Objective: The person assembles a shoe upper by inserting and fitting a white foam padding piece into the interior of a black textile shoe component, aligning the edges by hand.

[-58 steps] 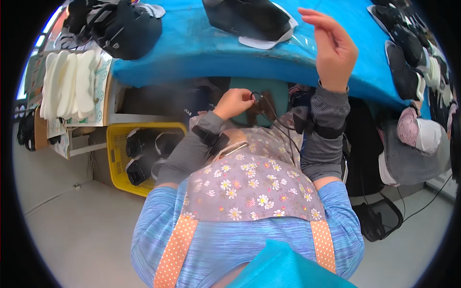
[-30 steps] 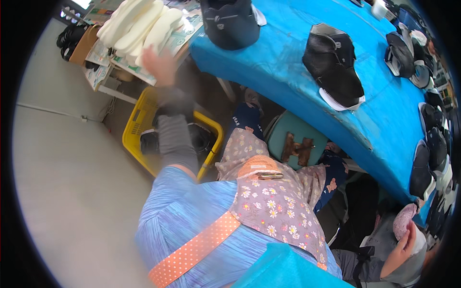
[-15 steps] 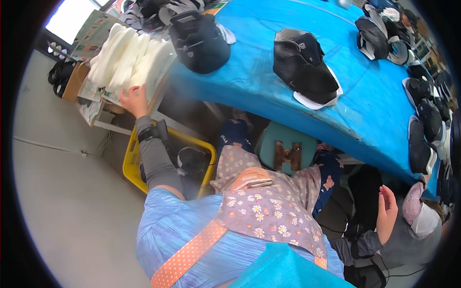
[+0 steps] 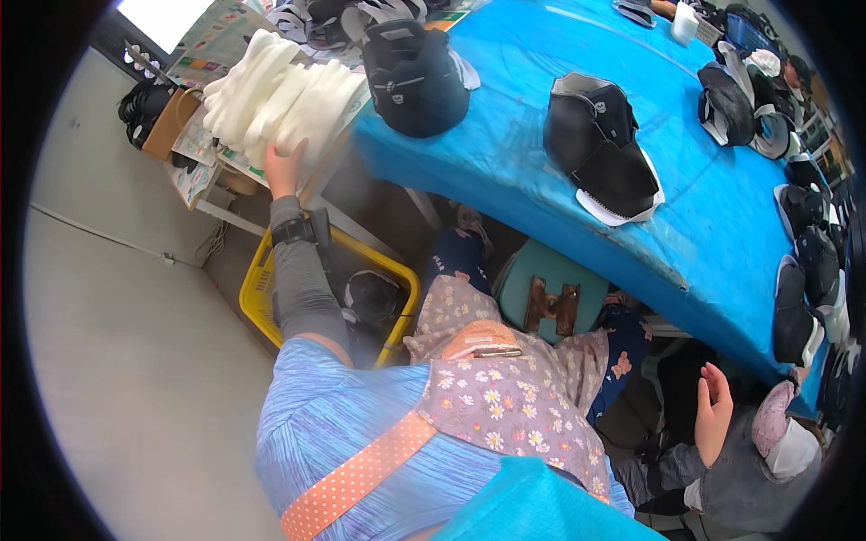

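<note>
At the far left, long soft white foam pieces (image 4: 293, 104) shaped like insoles lie stacked side by side. My left hand (image 4: 285, 169) is at the near end of this stack, its thumb and fingers closed around the edge of one piece; some fingertips are hidden against the white. My right hand (image 4: 713, 417) hangs at the lower right, away from the table, holding nothing, with loosely bent fingers and the thumb apart. A black shoe upper (image 4: 600, 144) with a white lower edge lies on the blue-covered table (image 4: 505, 158). Another black shoe upper (image 4: 415, 86) stands nearer the stack.
Below my left arm sits a yellow basket (image 4: 257, 302) with dark things inside. More black shoe uppers (image 4: 794, 311) line the table's right side. A green stool (image 4: 591, 288) is under the table edge. A person in a pink cap (image 4: 774, 419) is close to my right hand.
My left hand has moved in against the white foam pieces and closed on an edge. My right hand stays apart at the lower right. The whole view has shifted slightly.
</note>
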`<act>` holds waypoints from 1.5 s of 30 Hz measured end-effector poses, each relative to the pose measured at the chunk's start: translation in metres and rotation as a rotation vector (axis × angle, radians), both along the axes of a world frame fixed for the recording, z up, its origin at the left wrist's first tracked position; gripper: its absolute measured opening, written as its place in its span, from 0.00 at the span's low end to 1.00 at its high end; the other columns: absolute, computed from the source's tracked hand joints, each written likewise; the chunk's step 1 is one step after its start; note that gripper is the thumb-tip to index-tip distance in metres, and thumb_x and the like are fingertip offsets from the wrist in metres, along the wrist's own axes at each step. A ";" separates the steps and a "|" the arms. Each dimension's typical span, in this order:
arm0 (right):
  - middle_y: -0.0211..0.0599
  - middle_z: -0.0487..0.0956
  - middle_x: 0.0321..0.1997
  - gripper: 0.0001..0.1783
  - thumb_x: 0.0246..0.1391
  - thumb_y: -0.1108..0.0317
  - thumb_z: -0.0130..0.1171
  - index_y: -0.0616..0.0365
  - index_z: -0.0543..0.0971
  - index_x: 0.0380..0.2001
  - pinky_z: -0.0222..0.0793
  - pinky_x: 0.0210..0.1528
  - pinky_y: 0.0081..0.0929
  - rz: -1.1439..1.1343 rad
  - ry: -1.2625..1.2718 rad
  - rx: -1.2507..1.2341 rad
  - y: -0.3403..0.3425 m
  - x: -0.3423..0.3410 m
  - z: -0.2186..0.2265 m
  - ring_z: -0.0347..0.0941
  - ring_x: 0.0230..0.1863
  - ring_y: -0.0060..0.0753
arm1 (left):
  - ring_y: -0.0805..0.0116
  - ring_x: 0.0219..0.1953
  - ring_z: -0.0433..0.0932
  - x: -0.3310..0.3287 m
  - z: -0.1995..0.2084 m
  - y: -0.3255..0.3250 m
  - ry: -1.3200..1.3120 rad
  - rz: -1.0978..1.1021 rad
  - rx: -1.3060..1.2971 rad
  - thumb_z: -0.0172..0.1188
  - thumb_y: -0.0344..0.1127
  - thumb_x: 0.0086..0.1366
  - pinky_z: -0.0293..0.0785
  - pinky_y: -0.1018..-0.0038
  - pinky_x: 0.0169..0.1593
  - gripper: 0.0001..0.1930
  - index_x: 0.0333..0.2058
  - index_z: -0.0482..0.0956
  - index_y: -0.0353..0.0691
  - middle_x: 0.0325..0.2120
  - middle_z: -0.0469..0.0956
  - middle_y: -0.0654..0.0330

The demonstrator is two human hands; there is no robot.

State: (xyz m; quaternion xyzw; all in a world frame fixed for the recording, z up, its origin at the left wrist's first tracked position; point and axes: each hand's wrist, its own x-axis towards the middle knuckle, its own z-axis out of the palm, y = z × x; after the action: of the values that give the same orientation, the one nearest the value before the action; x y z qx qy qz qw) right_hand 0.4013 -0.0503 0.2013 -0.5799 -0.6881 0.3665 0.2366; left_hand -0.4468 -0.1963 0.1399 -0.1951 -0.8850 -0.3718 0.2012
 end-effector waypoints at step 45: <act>0.49 0.64 0.69 0.37 0.47 0.74 0.69 0.58 0.70 0.63 0.67 0.62 0.36 0.489 0.581 0.518 0.010 -0.299 -0.014 0.67 0.66 0.47 | 0.58 0.66 0.59 0.401 -0.009 0.086 -0.478 -1.228 0.743 0.72 0.33 0.54 0.64 0.60 0.64 0.49 0.67 0.46 0.37 0.63 0.56 0.52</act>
State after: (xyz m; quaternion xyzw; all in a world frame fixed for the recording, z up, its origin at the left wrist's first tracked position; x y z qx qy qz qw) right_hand 0.1024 -0.0399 0.1869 -0.1955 -0.7789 0.3750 0.4632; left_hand -0.0463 -0.1101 0.1308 -0.4865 -0.4534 -0.7230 -0.1870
